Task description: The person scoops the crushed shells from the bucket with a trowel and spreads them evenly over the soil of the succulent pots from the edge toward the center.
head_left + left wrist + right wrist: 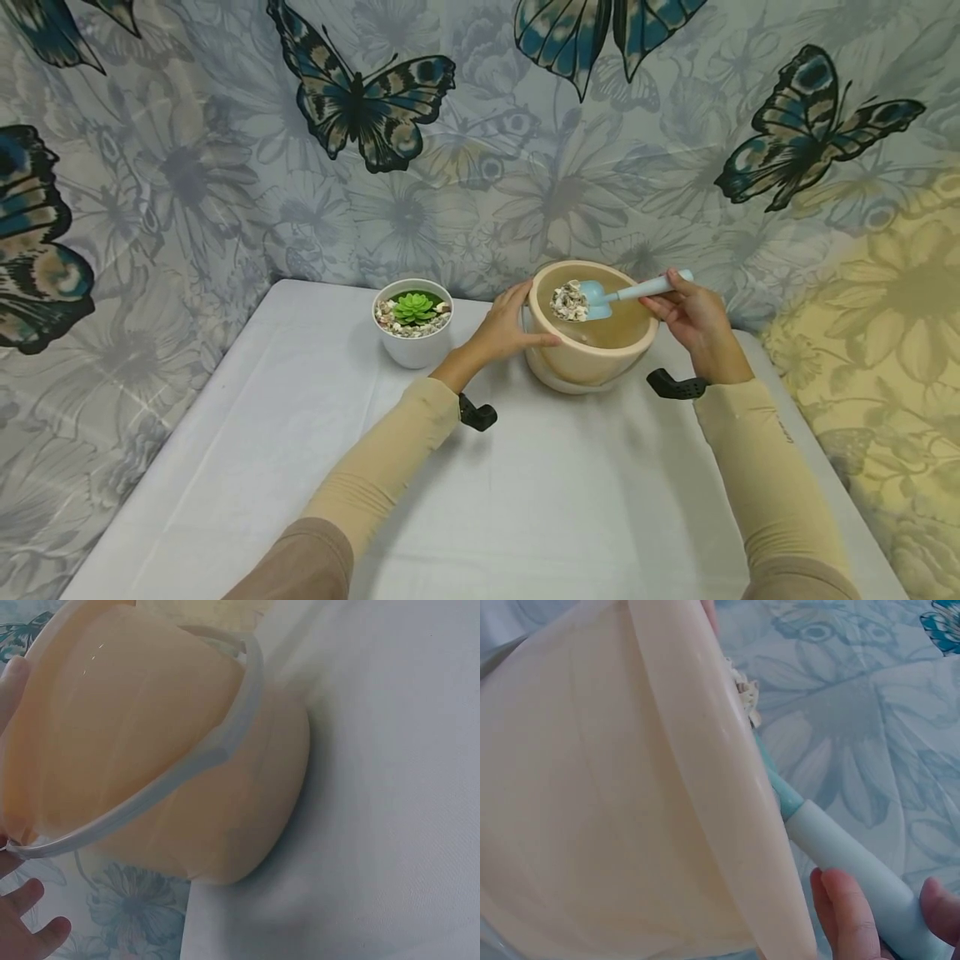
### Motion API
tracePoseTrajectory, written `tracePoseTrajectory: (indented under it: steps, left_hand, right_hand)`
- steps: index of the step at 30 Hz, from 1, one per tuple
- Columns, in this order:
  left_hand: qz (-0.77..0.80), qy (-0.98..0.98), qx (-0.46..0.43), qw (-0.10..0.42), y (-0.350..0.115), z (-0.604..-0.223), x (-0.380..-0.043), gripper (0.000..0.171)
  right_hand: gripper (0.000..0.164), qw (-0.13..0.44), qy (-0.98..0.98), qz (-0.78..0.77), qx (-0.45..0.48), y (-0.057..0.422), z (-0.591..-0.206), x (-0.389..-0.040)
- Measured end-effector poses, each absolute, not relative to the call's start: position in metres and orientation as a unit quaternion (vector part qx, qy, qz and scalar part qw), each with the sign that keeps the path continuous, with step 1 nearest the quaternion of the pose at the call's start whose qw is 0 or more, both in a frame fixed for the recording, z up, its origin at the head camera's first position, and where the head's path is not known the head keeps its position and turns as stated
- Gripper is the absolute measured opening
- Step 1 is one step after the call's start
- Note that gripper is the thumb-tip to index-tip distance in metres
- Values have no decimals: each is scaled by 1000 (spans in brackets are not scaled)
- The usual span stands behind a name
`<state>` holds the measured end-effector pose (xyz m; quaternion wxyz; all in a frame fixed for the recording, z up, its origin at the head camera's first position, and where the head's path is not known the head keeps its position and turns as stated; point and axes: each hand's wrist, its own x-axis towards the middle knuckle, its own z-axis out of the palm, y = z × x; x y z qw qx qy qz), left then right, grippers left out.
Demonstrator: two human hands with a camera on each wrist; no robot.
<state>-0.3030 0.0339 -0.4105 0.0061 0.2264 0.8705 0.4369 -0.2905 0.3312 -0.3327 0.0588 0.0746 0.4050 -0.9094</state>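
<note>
My right hand (697, 321) grips the pale blue handle of a small shovel (645, 289). Small white and brown pebbles (570, 302) are heaped on its blade, which overlaps the mouth of a beige plastic bucket (592, 358). With spread fingers and an outstretched thumb, my left hand (506, 325) rests against the bucket's left rim. The left wrist view shows a pale carrying handle (180, 769) hanging down the bucket's side. From the right wrist, the bucket rim hides most of the blade.
Left of the bucket stands a white pot (415, 350) holding a green succulent (415, 308) ringed by pebbles. Both containers are near the back edge of the white-covered table (525, 500). Behind it hangs butterfly-patterned cloth (480, 208).
</note>
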Motion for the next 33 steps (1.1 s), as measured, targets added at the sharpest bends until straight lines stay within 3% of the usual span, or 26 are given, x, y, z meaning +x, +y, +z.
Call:
tracePoseTrajectory:
  steps: [33]
  left_hand:
    - [431,872,230,11,31,-407,-300,104]
  right_hand:
    - [13,41,407,-911,58,332,-329,-286]
